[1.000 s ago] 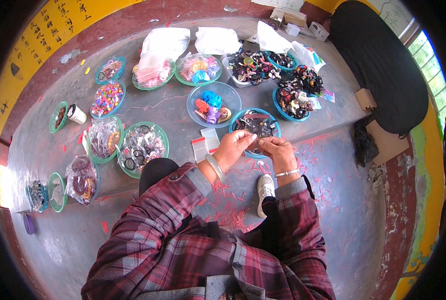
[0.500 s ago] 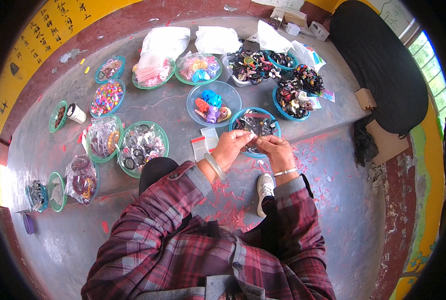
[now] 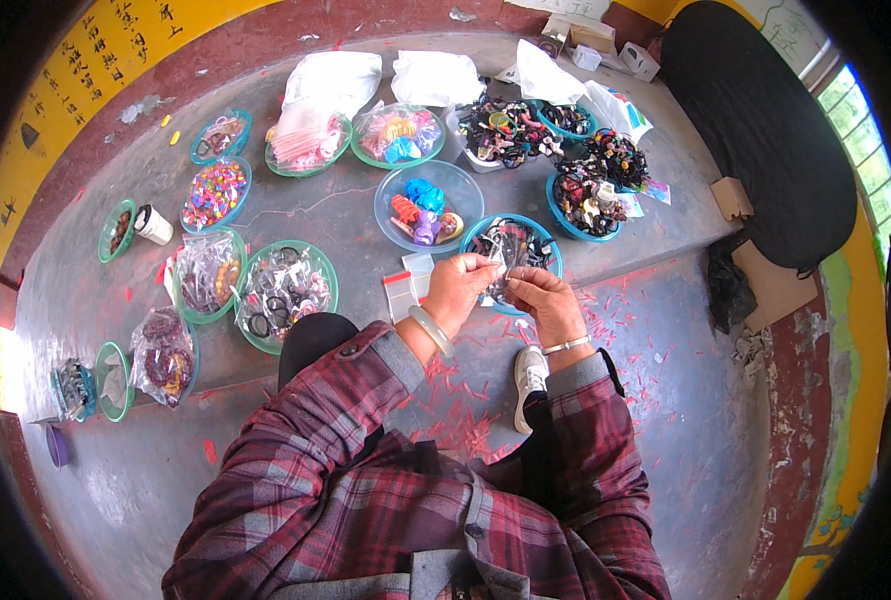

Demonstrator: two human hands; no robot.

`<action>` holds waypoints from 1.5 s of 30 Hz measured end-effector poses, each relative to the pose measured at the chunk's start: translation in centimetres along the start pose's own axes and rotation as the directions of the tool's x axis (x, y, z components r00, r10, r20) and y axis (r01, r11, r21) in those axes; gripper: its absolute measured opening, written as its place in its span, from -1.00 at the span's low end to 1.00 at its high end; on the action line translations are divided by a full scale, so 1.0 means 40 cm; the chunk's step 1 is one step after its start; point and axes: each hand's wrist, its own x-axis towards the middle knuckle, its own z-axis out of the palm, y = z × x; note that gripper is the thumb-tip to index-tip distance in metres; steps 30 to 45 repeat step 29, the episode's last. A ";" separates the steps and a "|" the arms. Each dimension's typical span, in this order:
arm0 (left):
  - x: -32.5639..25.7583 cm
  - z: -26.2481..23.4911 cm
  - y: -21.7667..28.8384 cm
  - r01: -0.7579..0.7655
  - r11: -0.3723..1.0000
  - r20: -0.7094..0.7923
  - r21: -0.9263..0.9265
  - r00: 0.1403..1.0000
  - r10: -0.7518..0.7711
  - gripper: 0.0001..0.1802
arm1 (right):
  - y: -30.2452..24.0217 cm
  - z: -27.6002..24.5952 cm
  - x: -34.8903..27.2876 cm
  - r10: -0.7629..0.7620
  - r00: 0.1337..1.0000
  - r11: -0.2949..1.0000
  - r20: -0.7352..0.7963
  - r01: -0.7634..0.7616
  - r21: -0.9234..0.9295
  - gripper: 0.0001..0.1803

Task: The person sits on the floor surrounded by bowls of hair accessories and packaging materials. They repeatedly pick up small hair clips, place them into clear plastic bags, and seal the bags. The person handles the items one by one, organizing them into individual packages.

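Observation:
A small clear plastic bag [image 3: 507,246] is between my hands, above a blue basin [image 3: 556,262] of dark hair ties. My left hand [image 3: 458,290] pinches the bag's near left edge between thumb and fingertips. Close beside it, my right hand [image 3: 548,302] has thumb and forefinger pressed together at the near right edge of the bag. What the bag contains, if anything, is hard to make out against the dark ties behind it. Flat clear bags with red edges [image 3: 403,288] lie on the ledge just left of my left hand.
A clear bowl [image 3: 386,215] with colourful hair clips sits beyond my hands. Green basins [image 3: 332,290] of bagged hair accessories stand to the left. More dark hair ties fill a basin [image 3: 578,232] at the right. Red scraps [image 3: 466,425] litter the floor around my shoe [image 3: 531,385].
The clear bag has shifted and its sides look more crumpled and whitish. My right hand's fingers have drawn slightly back from the left fingertips. The basins stay put.

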 end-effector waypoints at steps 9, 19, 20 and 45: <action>0.003 -0.003 0.003 -0.178 0.962 -0.025 0.207 0.982 0.187 -0.84 | 0.011 0.007 0.007 -0.170 0.983 0.979 -0.076 0.160 -0.127 -0.71; 0.003 -0.005 0.023 0.044 0.979 0.180 -0.200 0.984 -0.007 -0.84 | 0.004 -0.012 0.006 0.088 0.993 0.950 0.074 -0.106 0.293 -0.93; 0.000 -0.002 0.028 0.055 0.973 0.191 -0.226 0.982 -0.011 -0.84 | 0.000 -0.010 0.004 0.116 0.991 0.937 0.068 -0.132 0.323 -0.94; 0.007 -0.002 0.014 0.008 0.984 0.185 -0.179 0.982 0.026 -0.79 | 0.007 -0.020 0.008 0.061 0.993 0.956 0.098 -0.087 0.281 -0.94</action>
